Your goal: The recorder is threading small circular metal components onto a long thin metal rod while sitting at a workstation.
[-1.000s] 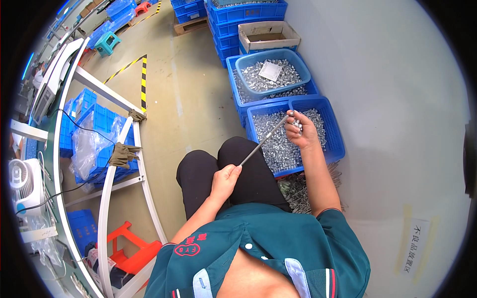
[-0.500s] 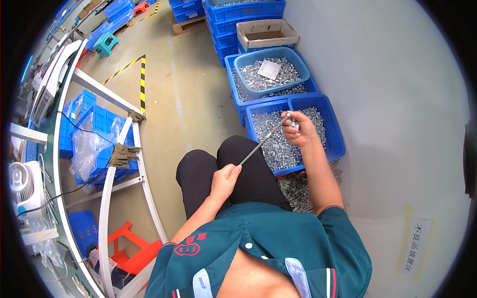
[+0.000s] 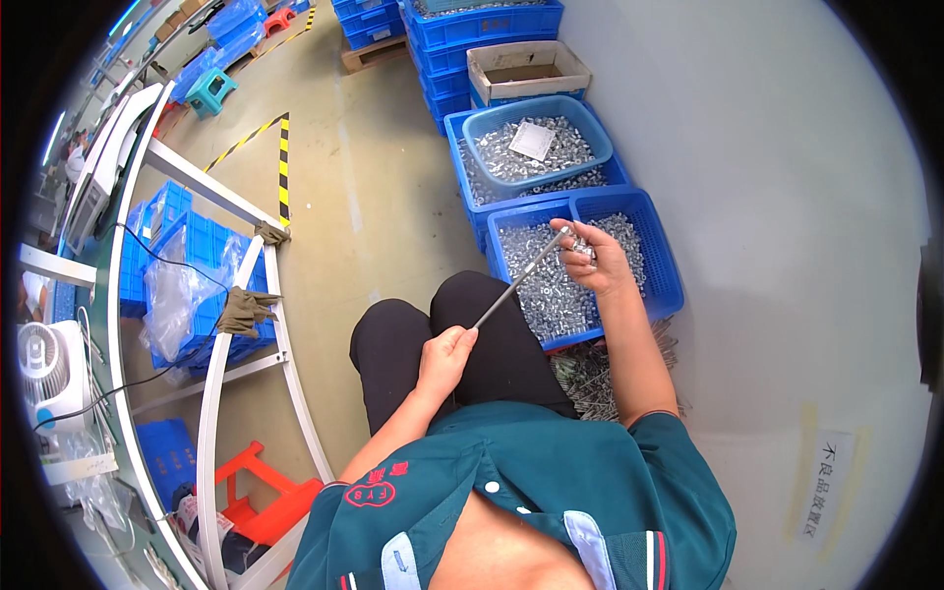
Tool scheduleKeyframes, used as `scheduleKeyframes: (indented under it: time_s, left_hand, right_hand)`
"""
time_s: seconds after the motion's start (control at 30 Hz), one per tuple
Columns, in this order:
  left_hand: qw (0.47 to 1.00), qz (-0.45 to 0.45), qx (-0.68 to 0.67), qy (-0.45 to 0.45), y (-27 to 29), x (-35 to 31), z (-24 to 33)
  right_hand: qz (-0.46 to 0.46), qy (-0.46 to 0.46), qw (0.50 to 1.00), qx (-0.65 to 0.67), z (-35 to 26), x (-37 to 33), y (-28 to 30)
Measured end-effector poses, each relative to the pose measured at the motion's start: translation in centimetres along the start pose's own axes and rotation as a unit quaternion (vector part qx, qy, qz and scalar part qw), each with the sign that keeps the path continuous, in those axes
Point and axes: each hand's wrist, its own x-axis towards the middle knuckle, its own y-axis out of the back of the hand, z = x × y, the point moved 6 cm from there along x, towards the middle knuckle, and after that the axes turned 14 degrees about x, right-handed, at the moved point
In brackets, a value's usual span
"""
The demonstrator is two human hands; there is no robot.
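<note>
A thin grey metal rod (image 3: 505,296) slants up and to the right from my left hand (image 3: 445,362), whose closed fingers grip its lower end over my lap. At the rod's upper end, my right hand (image 3: 607,265) is closed around several small silver nut-like parts (image 3: 582,252). Its thumb and fingertips are at the rod's tip, where a small silver piece shows; whether it is threaded on is too small to tell. Beneath my right hand sits a divided blue plastic bin (image 3: 672,285) holding many loose silver parts (image 3: 553,297).
Behind that bin stands a light-blue basket (image 3: 474,147) of similar parts, with a white paper slip (image 3: 532,140) on top. Thin metal rods (image 3: 590,382) lie below the near bin. A pale wall (image 3: 767,246) rises at right; a white-framed bench (image 3: 208,433) borders the left.
My right fingers have shifted slightly at the rod's tip, and the tip has moved a little to the left. My left hand keeps its grip in the same place.
</note>
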Motion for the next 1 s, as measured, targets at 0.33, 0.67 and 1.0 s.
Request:
scheduleKeyframes:
  time_s: [0.33, 0.67, 1.0]
  left_hand:
    - [1.0, 0.008, 0.011, -0.006, 0.0, 0.0, 0.1]
    - [1.0, 0.009, 0.028, -0.01, 0.2, -0.1, 0.6]
    - [0.999, 0.01, 0.042, -0.017, 0.5, -0.2, 1.5]
  right_hand:
    - [0.003, 0.042, 0.999, -0.021, -0.7, 0.2, 0.8]
    - [0.009, 0.037, 0.999, -0.002, -0.7, -0.2, 1.0]
    - [-0.032, 0.006, 0.999, -0.022, -0.9, -0.3, 0.6]
